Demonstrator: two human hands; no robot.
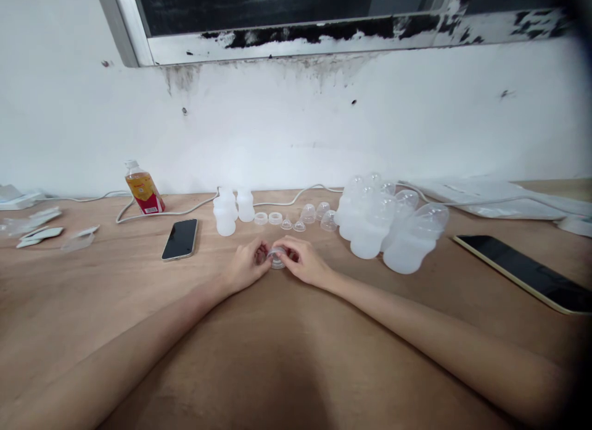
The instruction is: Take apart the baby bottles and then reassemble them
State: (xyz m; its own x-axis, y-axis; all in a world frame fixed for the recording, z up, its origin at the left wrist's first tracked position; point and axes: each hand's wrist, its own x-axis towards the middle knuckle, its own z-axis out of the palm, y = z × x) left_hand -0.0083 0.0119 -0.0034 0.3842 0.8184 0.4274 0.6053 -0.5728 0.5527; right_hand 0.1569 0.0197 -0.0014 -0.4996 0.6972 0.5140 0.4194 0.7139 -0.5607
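My left hand (248, 264) and my right hand (303, 261) meet at the middle of the table, pinching a clear bottle collar ring (277, 261) from both sides. Whether a nipple sits inside the ring is too small to tell. Just beyond my fingers lie two white collar rings (268, 218) side by side. To their right are two clear bottle nipples (293, 225) and three domed clear caps (319, 214). Frosted baby bottles without tops (226, 217) stand behind my left hand. Several capped baby bottles (370, 226) are grouped upright to the right.
A phone (180, 239) lies on the wooden table (287, 356) at left, near a drink bottle (145, 189). At right rests a larger dark-screened device (522, 269). White cables (296, 198) run along the wall. Plastic packaging (485, 198) and small packets (41, 232) occupy the sides.
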